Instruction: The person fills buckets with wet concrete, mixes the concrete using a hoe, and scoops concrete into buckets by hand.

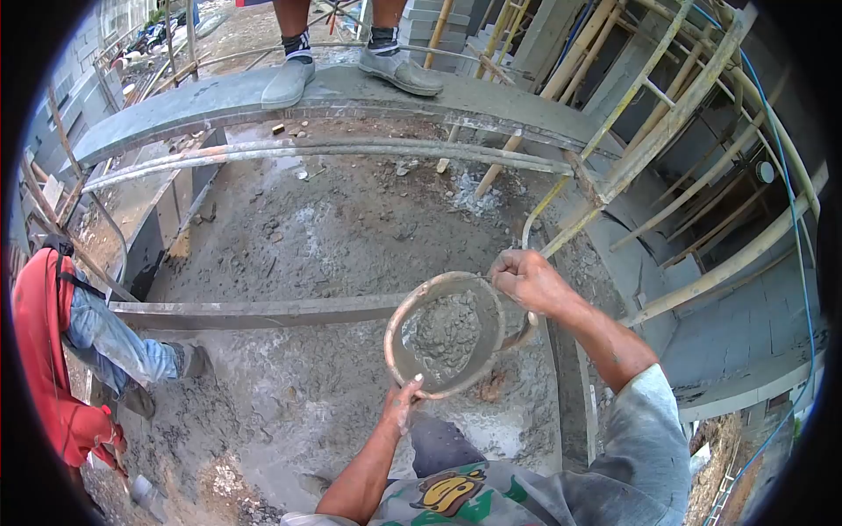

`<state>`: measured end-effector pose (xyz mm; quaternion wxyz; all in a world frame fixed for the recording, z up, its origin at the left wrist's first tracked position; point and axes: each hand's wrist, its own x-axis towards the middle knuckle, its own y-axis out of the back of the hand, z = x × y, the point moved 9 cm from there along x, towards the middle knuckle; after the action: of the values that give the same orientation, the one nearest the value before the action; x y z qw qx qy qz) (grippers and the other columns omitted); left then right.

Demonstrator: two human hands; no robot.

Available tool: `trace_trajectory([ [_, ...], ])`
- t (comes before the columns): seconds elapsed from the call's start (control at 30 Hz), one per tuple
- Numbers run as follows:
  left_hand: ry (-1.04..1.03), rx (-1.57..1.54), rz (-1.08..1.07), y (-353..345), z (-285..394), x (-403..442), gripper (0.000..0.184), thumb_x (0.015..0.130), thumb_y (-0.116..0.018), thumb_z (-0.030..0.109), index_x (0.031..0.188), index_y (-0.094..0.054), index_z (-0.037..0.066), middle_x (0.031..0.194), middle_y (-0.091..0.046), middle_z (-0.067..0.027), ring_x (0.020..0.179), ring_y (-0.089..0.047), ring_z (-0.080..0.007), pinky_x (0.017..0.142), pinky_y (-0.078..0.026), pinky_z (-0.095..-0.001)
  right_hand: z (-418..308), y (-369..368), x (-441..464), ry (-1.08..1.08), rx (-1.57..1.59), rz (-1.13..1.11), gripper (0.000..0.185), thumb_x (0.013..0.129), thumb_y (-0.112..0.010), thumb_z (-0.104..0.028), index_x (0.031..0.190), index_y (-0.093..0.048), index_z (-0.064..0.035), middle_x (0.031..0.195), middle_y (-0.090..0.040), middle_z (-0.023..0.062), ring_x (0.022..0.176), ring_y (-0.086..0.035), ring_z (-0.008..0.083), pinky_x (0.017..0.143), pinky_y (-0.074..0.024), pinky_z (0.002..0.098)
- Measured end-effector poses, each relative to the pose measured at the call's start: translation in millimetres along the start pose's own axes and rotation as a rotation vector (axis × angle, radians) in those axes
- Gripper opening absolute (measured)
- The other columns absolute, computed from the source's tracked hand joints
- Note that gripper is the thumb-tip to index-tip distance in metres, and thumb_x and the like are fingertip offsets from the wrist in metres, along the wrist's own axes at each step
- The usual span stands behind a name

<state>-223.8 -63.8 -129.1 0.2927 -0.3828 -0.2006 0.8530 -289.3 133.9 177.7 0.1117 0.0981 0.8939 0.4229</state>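
A round bucket (396, 342) with a worn, mortar-smeared rim is tilted towards me, and wet grey concrete (447, 331) lies inside it. My left hand (403, 405) grips the near lower rim, its thumb over the edge and its other fingers hidden beneath. At the far right of the rim, my right hand (524, 280) is closed, its fingertips at the bucket's edge. A curved handle (521, 335) sticks out on the bucket's right side, below that hand.
A co-worker in red (54, 351) bends at the left. Another person's shoes (399, 72) stand on a raised plank (210, 103). Metal pipes (333, 149) cross below it. Poles (667, 123) and a blue hose (794, 193) are at right. Wet concrete (254, 403) covers the ground.
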Motion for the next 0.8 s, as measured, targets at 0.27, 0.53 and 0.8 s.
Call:
trace_trajectory([
  [0.27,-0.384,0.052,-0.104,-132.6,164.3,-55.8,0.067,0.088,-0.054,0.049,0.139,-0.034,0.009,0.128,-0.050,-0.0137,0.115,-0.050,-0.0262,0.093,-0.039,-0.0417,-119.8,223.6,35.4,0.189,0.097,0.173,0.010,0.074,-0.055,-0.011,0.075,-0.056,-0.0013,0.059,-0.053,0.0047,0.049,-0.046,0.0114,0.043,-0.0339,0.0289],
  [0.53,-0.405,0.076,0.687,48.3,149.1,-133.8,0.047,0.088,-0.056,0.040,0.118,-0.055,0.004,0.104,-0.064,-0.0100,0.090,-0.062,-0.0188,0.073,-0.048,-0.0301,-168.5,363.7,82.6,0.325,0.083,0.421,0.003,0.072,-0.054,-0.005,0.071,-0.051,-0.0061,0.055,-0.047,0.0006,0.038,-0.040,0.0058,0.033,-0.0289,0.0219],
  [0.8,-0.345,-0.159,1.009,106.7,50.5,-191.1,0.037,0.089,-0.056,0.036,0.107,-0.060,0.005,0.090,-0.065,-0.0041,0.076,-0.061,-0.0123,0.066,-0.045,-0.0265,-143.6,427.5,192.7,0.299,0.138,0.538,0.019,0.088,-0.044,-0.026,0.074,-0.053,-0.0157,0.054,-0.043,-0.0067,0.037,-0.033,0.0051,0.034,-0.0212,0.0210],
])
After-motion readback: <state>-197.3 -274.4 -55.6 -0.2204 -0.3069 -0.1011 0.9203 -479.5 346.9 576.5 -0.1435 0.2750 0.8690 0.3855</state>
